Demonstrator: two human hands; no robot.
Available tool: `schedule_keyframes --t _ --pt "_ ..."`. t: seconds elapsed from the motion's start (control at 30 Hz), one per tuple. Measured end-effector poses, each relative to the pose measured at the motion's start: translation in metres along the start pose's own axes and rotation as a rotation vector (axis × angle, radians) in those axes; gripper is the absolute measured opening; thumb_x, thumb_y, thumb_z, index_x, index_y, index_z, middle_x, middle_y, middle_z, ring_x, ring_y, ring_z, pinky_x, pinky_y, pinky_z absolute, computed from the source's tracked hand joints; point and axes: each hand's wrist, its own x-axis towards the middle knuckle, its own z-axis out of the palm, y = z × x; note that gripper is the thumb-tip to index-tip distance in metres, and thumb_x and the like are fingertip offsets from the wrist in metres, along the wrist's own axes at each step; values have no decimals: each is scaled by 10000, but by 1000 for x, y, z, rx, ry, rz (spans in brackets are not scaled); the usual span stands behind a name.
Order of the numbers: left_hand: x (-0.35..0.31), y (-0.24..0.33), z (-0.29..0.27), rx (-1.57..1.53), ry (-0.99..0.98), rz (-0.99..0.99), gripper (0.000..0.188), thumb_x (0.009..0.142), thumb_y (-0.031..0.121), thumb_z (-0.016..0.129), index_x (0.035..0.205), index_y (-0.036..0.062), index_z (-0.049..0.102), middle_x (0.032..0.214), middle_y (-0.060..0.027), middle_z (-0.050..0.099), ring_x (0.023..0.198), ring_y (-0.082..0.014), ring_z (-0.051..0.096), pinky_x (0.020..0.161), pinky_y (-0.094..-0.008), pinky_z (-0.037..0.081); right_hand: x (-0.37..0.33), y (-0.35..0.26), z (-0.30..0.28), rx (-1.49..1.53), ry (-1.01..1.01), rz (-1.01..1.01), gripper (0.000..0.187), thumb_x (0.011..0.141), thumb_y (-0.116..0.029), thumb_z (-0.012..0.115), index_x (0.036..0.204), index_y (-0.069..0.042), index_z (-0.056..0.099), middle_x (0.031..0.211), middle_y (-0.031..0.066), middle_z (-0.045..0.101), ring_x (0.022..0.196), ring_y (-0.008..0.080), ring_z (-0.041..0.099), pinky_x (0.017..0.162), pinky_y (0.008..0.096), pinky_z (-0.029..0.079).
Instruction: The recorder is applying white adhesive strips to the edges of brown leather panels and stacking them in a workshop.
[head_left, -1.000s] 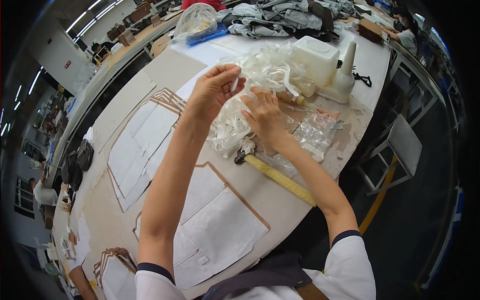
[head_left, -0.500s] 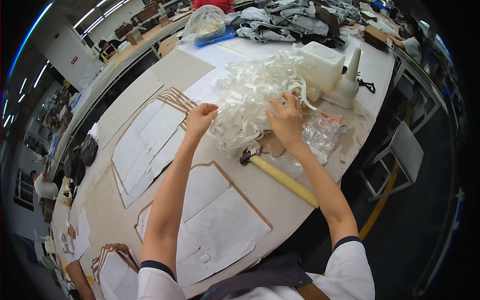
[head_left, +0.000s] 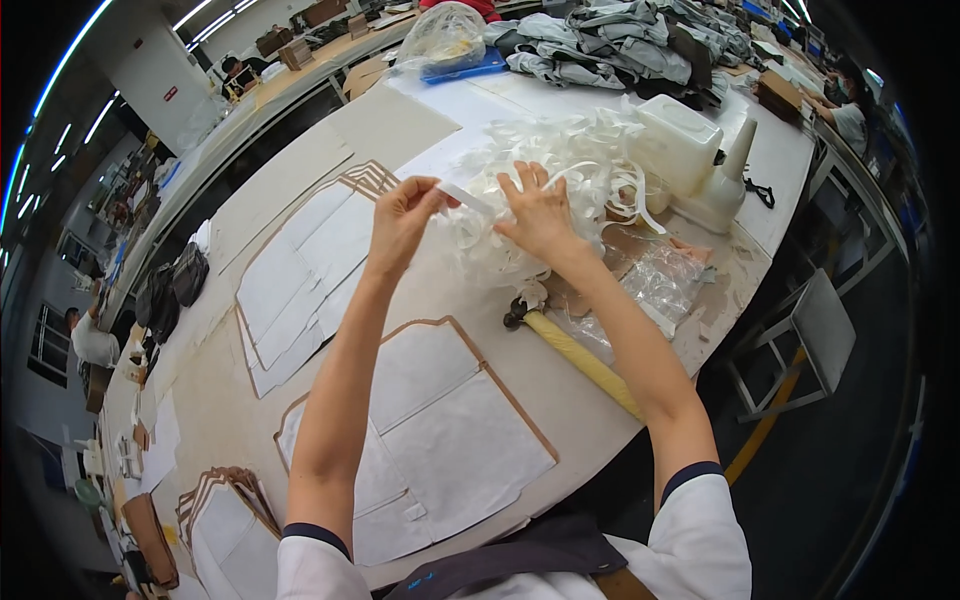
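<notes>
White strip [head_left: 463,196], far end seemingly lost in tangle [head_left: 590,150], red garment [head_left: 470,8] cut off at top.

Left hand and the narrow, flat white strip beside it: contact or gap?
Touching. The head view shows the left hand pinching the narrow, flat white strip at its near end.

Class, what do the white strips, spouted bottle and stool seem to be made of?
White strips: probably thin plastic or fabric tape; they look smooth, faintly shiny and curl loosely.
Spouted bottle: likely plastic, off-white, with a smooth, slightly translucent body.
Stool: metal or painted wood; its flat, dull grey seat leaves that open.
</notes>
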Motion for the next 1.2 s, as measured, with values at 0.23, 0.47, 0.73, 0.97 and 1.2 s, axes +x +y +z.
schedule_keyframes --t 0.23,0.47,0.73,0.97,1.2 --pt "5 89 -74 -541 742 313 128 1016 166 581 1049 54 635 1047 -133 727 989 -238 720 884 -303 591 29 23 43 -223 -138 84 370 769 -227 722 1108 -87 670 1143 120 657 1166 281 558 1004 519 382" --pt "-93 129 -94 -163 587 83 238 1008 177 592 1089 -27 685 1011 -144 729 930 -236 729 864 -308 578 28 40 15 -167 -256 203 416 756 -189 730 1155 -88 661 1174 131 650 1215 302 534 1029 522 385" --pt "-204 79 -72 -260 584 -352 266 991 224 627 1103 -7 697 1020 -142 739 916 -225 738 834 -323 587 -36 -154 -59 1439 -548 0 573 916 -370 722 1344 -32 546 1170 125 684 1103 207 634 899 349 503" --pt "-251 63 -89 -458 763 -402 302 997 244 615 1166 0 671 1053 -100 719 1003 -184 705 849 -264 555 -117 -211 -64 1756 -1135 361 291 1019 -272 583 1047 7 657 628 -18 568 488 42 470 479 201 349" --pt "-300 83 -121 -526 926 -412 324 967 233 651 1180 -11 648 1070 -87 707 1019 -164 695 848 -242 547 -157 -169 -86 1614 -1116 495 254 1025 -214 568 974 20 651 604 12 553 456 38 433 416 185 312"
